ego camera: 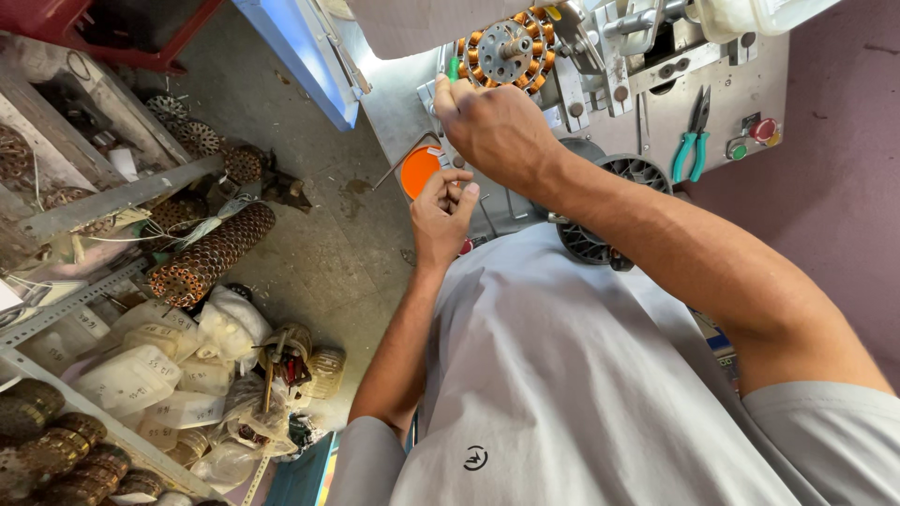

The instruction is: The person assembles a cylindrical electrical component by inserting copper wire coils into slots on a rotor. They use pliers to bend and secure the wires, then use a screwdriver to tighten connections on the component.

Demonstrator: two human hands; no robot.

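Observation:
A round stator with copper-coloured windings (506, 52) is mounted on a grey metal machine (656, 84) at the top centre. My right hand (492, 126) reaches up to its lower left edge, shut on a thin green-handled tool (453, 67) that points at the windings. Below it, my left hand (442, 211) sits beside an orange disc (417, 171), thumb and fingers pinched on a small white piece (441, 157). What that piece is cannot be made out.
Green-handled pliers (692, 141) hang on the machine plate near a red button (764, 129) and a green button (738, 150). A black finned ring (626, 173) lies under my right forearm. On the floor left are a stack of wound stators (211, 253), metal shelves (112, 197) and plastic bags (141, 375).

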